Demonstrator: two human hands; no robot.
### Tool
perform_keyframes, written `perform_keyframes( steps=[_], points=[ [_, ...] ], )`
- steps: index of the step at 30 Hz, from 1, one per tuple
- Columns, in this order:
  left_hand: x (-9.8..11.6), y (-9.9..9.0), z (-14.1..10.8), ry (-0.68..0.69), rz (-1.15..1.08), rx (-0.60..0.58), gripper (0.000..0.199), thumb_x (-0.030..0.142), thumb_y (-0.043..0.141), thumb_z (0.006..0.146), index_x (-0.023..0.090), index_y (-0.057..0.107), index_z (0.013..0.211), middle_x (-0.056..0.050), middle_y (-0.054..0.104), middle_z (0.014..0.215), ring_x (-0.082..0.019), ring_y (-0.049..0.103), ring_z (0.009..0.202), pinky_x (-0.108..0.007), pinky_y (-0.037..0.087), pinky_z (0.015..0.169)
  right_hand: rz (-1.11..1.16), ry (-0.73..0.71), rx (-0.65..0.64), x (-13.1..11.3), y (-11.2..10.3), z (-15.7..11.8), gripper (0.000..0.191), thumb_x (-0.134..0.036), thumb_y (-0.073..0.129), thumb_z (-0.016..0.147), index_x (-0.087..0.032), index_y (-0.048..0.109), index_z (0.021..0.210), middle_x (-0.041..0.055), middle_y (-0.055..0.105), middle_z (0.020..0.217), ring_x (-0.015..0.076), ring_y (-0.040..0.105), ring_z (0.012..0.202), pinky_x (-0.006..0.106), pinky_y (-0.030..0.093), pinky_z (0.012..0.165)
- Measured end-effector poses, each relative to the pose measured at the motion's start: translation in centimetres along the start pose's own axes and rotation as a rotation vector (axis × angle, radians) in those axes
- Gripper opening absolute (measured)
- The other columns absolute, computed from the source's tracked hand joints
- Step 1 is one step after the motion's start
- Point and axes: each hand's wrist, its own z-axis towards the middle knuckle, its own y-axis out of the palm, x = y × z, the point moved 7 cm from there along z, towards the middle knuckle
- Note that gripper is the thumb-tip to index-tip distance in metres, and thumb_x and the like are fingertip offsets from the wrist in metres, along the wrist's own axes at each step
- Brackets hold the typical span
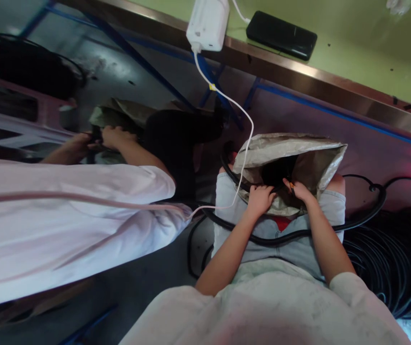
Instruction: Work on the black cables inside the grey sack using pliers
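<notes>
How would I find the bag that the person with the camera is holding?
Look below the long green table, at the lap in pale jeans. A crinkly grey-brown sack sits open there, with the left hand and right hand on its mouth. The co-worker's similar sack lies further left.

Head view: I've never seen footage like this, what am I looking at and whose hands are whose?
One camera sits on a seated person's head, looking down over their lap. No machine: just bare hands. The left hand and right hand grip the mouth of a grey sack resting on the knees. A black cable loops across the lap; more is coiled to the right. A white charger with a white cord and a black phone lie on the green table. At left, a co-worker's hands handle another sack.
</notes>
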Motion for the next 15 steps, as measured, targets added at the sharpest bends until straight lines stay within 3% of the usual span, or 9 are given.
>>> perform_keyframes(
  steps=[8,15],
  points=[
    [-0.8,-0.3,-0.4,-0.011,0.003,0.000,0.033,0.037,0.050,0.107,0.021,0.068,0.129,-0.012,0.074,0.120,-0.029,0.064,0.116,-0.044,0.034,0.099,0.015,-0.047,-0.015,-1.5,1.1,1.2,0.071,-0.083,0.037,0.096,-0.020,0.063,0.076,0.0056,0.064,0.070,0.0195,0.058,0.068,0.029,0.041,0.067],
    [1.1,0.0,0.8,-0.019,0.021,0.011,0.034,0.038,0.050,0.107,0.021,0.070,0.129,-0.014,0.074,0.122,-0.031,0.064,0.118,-0.046,0.034,0.100,-0.033,0.075,0.037,3.3,-1.4,-1.8,0.067,-0.076,0.043,0.097,-0.020,0.062,0.067,0.0072,0.064,0.065,0.0207,0.059,0.065,0.030,0.042,0.064]
  ],
)
